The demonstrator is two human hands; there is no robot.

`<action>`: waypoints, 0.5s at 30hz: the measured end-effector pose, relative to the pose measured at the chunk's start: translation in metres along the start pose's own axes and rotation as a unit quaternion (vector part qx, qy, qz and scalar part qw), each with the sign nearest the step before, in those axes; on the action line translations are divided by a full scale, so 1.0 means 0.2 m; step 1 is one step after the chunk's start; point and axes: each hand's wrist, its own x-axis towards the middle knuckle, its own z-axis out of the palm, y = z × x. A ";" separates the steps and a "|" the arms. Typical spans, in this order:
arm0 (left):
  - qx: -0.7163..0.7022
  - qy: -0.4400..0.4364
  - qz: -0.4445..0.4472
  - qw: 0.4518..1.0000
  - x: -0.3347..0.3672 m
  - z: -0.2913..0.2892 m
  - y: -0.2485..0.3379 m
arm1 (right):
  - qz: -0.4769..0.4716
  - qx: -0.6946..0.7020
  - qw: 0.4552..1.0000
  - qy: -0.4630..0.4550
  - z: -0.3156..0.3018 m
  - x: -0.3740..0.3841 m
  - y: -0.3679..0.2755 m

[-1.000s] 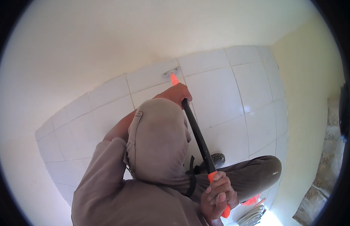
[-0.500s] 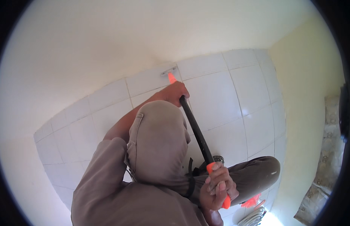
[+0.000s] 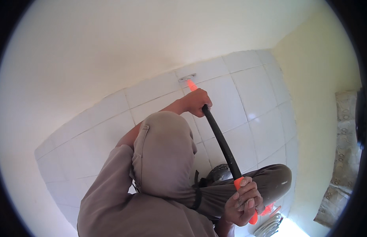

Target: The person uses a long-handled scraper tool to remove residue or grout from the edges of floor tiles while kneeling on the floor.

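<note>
Long-handled tool [image 3: 220, 138] lies slantwise over the tiled floor [image 3: 223, 102]; we see its pale head [image 3: 187, 78] near the wall [image 3: 112, 51], on the tile just right of a joint, whereas half a second ago it sat left of that joint; we see the left hand [image 3: 198, 102] closed around the tool just behind its head, and the right hand [image 3: 244, 202] wrapped about the orange grip [image 3: 238, 183] at the near end, which has shifted rightward too; we judge that the work has passed to the neighbouring tile without a change of hold; we cannot tell how hard the head presses.
</note>
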 end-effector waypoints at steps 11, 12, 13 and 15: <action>-0.013 0.032 -0.042 0.999 0.08 0.03 -0.05 | 0.009 -0.036 0.999 -0.021 0.02 0.08 0.02; -0.001 0.053 -0.039 0.998 0.09 0.03 -0.04 | 0.008 -0.052 0.998 -0.029 0.01 0.10 0.01; 0.019 0.035 -0.049 0.998 0.09 0.01 -0.05 | 0.014 -0.050 0.998 -0.032 0.02 0.12 0.00; -0.007 0.063 -0.057 0.996 0.05 0.09 0.00 | 0.034 -0.083 0.996 0.007 0.05 0.15 -0.06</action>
